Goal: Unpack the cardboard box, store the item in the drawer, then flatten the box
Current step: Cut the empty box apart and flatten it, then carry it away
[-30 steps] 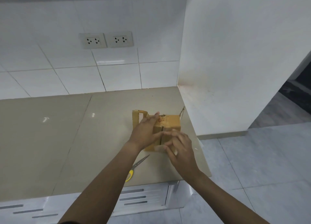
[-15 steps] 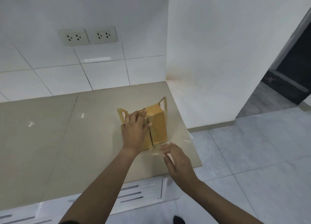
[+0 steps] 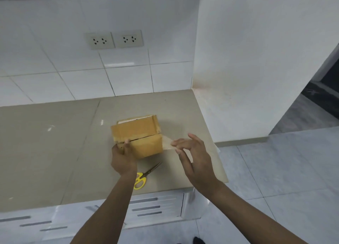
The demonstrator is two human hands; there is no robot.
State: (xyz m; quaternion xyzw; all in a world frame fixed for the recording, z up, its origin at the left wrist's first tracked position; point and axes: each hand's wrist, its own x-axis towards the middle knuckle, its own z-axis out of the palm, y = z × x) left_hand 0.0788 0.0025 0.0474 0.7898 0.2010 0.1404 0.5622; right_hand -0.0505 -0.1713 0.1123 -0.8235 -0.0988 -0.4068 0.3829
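Observation:
A small brown cardboard box [image 3: 139, 135] sits on the beige countertop [image 3: 55, 152], its two flaps meeting at a seam that runs left to right. My left hand [image 3: 122, 161] grips the box's near-left corner, thumb on top by the seam. My right hand [image 3: 192, 157] is to the right of the box and pinches a strip of clear tape [image 3: 167, 142] that stretches from the box's right side. Something white shows at the box's far top edge. What is inside is hidden.
Yellow-handled scissors [image 3: 145, 176] lie on the counter just in front of the box, partly under my left wrist. White drawer fronts [image 3: 150, 205] with grey slots run below the counter edge. A white wall [image 3: 247, 69] bounds the counter on the right; grey floor beyond.
The box has been turned, so its seam now runs left to right. My left hand moved from its top to its near-left corner. My right hand has pulled the clear tape out rightwards.

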